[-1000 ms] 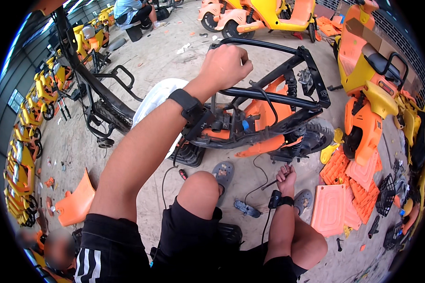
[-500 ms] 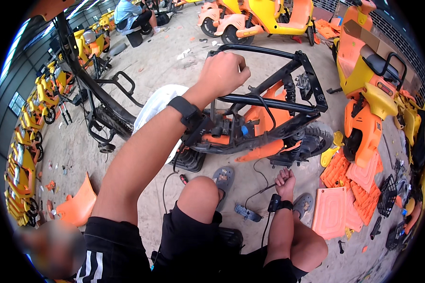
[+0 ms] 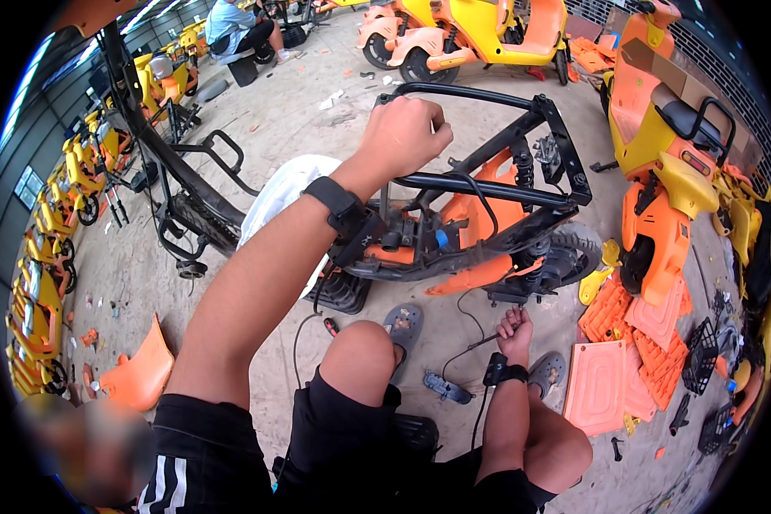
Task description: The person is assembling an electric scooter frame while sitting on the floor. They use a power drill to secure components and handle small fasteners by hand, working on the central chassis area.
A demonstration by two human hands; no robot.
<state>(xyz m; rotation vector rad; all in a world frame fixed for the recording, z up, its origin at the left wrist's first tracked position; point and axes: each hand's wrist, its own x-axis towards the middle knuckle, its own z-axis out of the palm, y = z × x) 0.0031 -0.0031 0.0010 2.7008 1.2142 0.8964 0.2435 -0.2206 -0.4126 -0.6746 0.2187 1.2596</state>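
My left hand point(image 3: 404, 139) is closed over the upper black tube of a stripped scooter frame point(image 3: 497, 187), its fingers curled down out of sight. Orange panels point(image 3: 480, 214) and a rear wheel point(image 3: 574, 250) are still fitted to this frame. Low beside the wheel, my right hand point(image 3: 514, 332) has its fingers curled; what they hold, if anything, is too small to make out. A thin dark rod point(image 3: 469, 349) reaches up to these fingers from a grey-blue piece point(image 3: 447, 387) lying on the floor. A loose black cable point(image 3: 467, 310) runs close by.
Orange panels point(image 3: 598, 390) and black baskets point(image 3: 702, 353) lie on the right, near a yellow-orange scooter point(image 3: 651, 146). A curved orange panel point(image 3: 140, 368) rests at left. White sheeting point(image 3: 278, 197) sits behind my left forearm. A seated person point(image 3: 231, 34) is far back; rows of scooters point(image 3: 47, 295) line the left.
Almost nothing differs. My left hand stays on the frame tube and my right hand stays low by the rear wheel; the view has shifted very slightly.
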